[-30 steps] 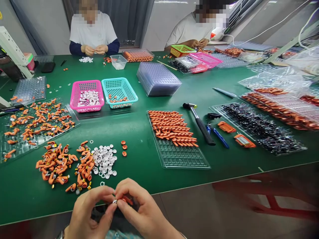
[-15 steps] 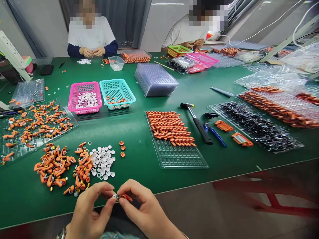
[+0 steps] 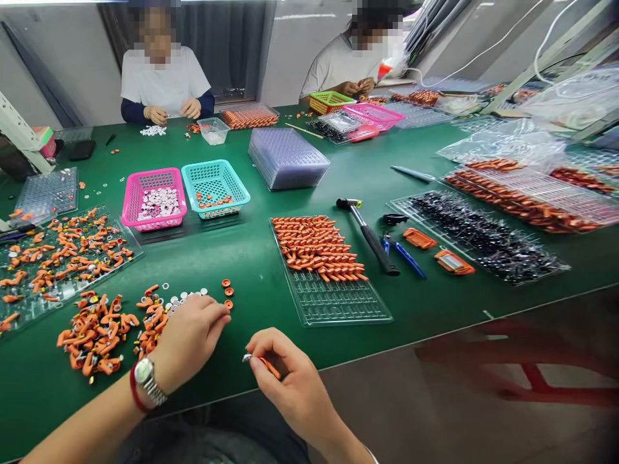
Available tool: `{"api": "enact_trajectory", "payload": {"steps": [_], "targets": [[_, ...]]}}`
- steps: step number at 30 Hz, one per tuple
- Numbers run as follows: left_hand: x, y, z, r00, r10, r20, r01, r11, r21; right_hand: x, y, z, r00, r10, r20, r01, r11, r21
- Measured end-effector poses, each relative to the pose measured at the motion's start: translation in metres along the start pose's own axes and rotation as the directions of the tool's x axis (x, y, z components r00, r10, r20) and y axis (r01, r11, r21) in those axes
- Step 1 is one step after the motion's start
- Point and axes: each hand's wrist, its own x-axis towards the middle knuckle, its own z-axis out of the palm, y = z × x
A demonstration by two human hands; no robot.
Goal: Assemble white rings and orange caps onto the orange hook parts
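My right hand [image 3: 290, 380] pinches an orange earbud shell [image 3: 271, 368] between thumb and forefinger, just over the table's front edge. A small silvery-white part [image 3: 247, 357] sticks out at its end. My left hand [image 3: 193, 332], with a watch on the wrist, reaches over the table with its fingers together. Its fingertips are at the lowest of three small orange caps [image 3: 229, 304], and the grip is partly hidden. Beneath and behind this hand lie white round caps [image 3: 186, 296], largely covered by it. Left of it is a pile of orange earbud shells [image 3: 97, 335].
A clear tray [image 3: 338, 309] holds rows of orange pieces. Beside it are a hammer [image 3: 372, 238] and blue-handled pliers [image 3: 409, 258]. Pink [image 3: 126, 203] and turquoise [image 3: 244, 187] baskets stand behind, near stacked trays [image 3: 287, 158]. Two people sit across the table.
My left hand has left the earbud shell and moved up and forward to the orange caps. My right hand keeps the shell, slightly farther right. The view has shifted slightly.
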Motion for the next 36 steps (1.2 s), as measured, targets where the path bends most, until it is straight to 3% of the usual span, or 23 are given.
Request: {"api": "enact_trajectory", "payload": {"steps": [4, 8, 11, 16, 20, 23, 26, 30, 36], "targets": [[0.026, -0.002, 0.011, 1.0, -0.003, 0.03, 0.0, 0.994, 0.114, 0.0, 0.003, 0.001, 0.998, 0.061, 0.017, -0.062, 0.997, 0.051], [0.03, 0.0, 0.015, 0.999, 0.018, 0.03, -0.021, 0.992, 0.127, 0.001, 0.006, -0.002, 0.993, 0.106, 0.055, -0.105, 0.994, -0.015], [0.018, 0.001, 0.011, 0.999, 0.039, 0.015, -0.04, 0.998, 0.056, 0.003, 0.004, -0.007, 0.996, 0.072, 0.049, -0.07, 0.996, -0.052], [-0.023, 0.009, 0.004, 0.998, 0.033, -0.052, -0.04, 0.987, -0.154, 0.008, -0.006, -0.008, 0.994, 0.077, 0.083, -0.075, 0.997, -0.036], [-0.052, 0.018, 0.006, 0.988, -0.129, -0.088, 0.074, 0.885, -0.459, 0.008, -0.011, 0.0, 0.99, 0.058, 0.126, -0.061, 0.998, 0.013], [-0.063, 0.023, 0.01, 0.974, -0.218, -0.06, 0.143, 0.8, -0.583, 0.006, -0.011, 0.008, 0.987, 0.056, 0.15, -0.065, 0.996, 0.057], [-0.069, 0.024, 0.014, 0.962, -0.257, -0.087, 0.148, 0.766, -0.625, 0.003, -0.008, 0.015, 0.981, 0.074, 0.182, -0.086, 0.995, 0.058], [-0.074, 0.022, 0.017, 0.953, -0.249, -0.174, 0.106, 0.811, -0.576, 0.001, -0.009, 0.017, 0.971, 0.089, 0.222, -0.095, 0.995, 0.016], [-0.076, 0.023, 0.014, 0.961, -0.229, -0.158, 0.1, 0.815, -0.571, -0.001, -0.014, 0.014, 0.968, -0.016, 0.251, 0.047, 0.992, -0.12]]}}
